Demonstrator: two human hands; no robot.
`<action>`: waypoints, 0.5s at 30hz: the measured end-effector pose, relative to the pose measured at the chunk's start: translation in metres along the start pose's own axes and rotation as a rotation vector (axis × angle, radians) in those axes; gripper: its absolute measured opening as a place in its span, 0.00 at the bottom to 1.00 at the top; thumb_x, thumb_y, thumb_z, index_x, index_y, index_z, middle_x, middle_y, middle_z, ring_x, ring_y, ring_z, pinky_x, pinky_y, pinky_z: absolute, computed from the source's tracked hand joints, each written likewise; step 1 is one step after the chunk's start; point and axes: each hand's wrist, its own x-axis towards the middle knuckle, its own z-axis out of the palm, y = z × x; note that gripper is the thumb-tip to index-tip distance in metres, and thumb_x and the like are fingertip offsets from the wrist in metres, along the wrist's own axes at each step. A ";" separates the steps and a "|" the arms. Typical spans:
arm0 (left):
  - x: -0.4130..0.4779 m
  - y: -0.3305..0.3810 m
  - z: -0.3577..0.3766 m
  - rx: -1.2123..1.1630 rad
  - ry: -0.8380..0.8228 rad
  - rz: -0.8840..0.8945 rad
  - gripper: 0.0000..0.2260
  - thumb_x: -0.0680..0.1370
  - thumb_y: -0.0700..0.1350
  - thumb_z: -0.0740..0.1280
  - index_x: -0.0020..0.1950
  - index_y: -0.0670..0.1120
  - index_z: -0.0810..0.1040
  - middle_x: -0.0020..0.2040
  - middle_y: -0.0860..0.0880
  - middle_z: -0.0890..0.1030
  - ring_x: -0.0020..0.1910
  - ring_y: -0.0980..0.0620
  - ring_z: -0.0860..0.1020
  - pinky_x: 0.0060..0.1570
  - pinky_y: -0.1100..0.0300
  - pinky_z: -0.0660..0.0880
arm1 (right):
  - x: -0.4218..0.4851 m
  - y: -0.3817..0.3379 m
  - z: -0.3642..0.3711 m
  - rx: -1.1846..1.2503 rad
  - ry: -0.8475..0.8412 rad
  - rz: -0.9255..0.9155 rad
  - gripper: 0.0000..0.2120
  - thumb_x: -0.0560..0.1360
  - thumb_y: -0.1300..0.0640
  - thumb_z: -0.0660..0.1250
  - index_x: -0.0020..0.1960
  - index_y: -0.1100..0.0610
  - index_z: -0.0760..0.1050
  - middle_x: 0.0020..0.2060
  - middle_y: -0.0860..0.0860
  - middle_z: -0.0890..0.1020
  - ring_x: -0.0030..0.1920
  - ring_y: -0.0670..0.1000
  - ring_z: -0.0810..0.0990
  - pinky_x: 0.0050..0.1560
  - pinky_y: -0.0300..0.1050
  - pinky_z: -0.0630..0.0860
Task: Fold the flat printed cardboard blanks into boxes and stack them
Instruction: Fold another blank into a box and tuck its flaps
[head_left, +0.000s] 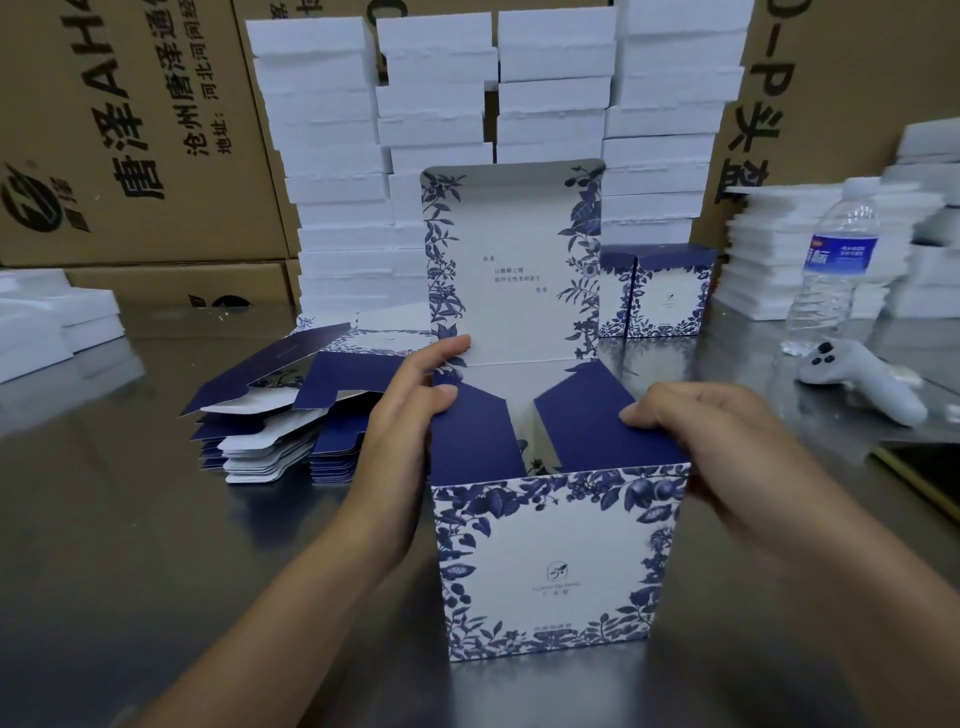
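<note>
- Far left, white foam trays (47, 322) sit at the desk (130, 545) edge, with brown cartons (130, 130) walling off the back.
- Near left there's a wide bare stretch of steel desk, plenty of room on that side.
- Left of centre lies the pile of flat blanks (270, 415), fanned and uneven. Its right edge is just beside the left hand (410, 410).
- The left hand lies along the box's left side, fingers fairly straight. The forefinger reaches up to the lid's lower corner and the thumb presses on the left flap (467, 436).
- Dead centre, near, the box (550, 561) stands upright on the desk, top open.
- Its lid (511, 260) stands tall at the far edge, and both navy flaps tilt inward with a gap between them.
- Behind it rise tall stacks of white foam (519, 78), very close to the lid.
- The right flap (587, 421) slopes down under the fingertips of the right hand (727, 447). Those fingers curl over the box's right top edge, thumb hidden.
- The hands are well apart, one on each side of the box.
- Far right of the lid stand two finished boxes (660, 296), touching side by side.
- Further right are a water bottle (836, 270), a white controller (862, 379) and more foam, so it's tighter there.
</note>
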 end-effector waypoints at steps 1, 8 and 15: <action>0.000 0.000 0.000 0.002 -0.001 0.000 0.18 0.79 0.37 0.55 0.55 0.56 0.78 0.42 0.66 0.82 0.39 0.64 0.81 0.35 0.69 0.76 | 0.001 0.000 -0.001 -0.028 -0.003 -0.016 0.08 0.66 0.60 0.66 0.33 0.65 0.76 0.29 0.60 0.75 0.26 0.53 0.74 0.27 0.37 0.71; 0.000 -0.001 0.000 0.006 -0.019 -0.005 0.18 0.78 0.36 0.54 0.56 0.55 0.77 0.42 0.65 0.82 0.39 0.64 0.81 0.35 0.70 0.76 | 0.007 0.000 0.001 -0.028 0.007 -0.043 0.11 0.68 0.62 0.64 0.35 0.71 0.72 0.28 0.60 0.74 0.21 0.52 0.74 0.23 0.34 0.69; 0.000 -0.003 0.001 -0.011 -0.008 -0.017 0.18 0.79 0.37 0.55 0.54 0.57 0.79 0.38 0.65 0.81 0.37 0.62 0.79 0.36 0.67 0.75 | 0.011 0.003 0.002 -0.057 0.020 -0.072 0.18 0.72 0.56 0.65 0.37 0.72 0.71 0.31 0.61 0.72 0.32 0.57 0.69 0.35 0.48 0.64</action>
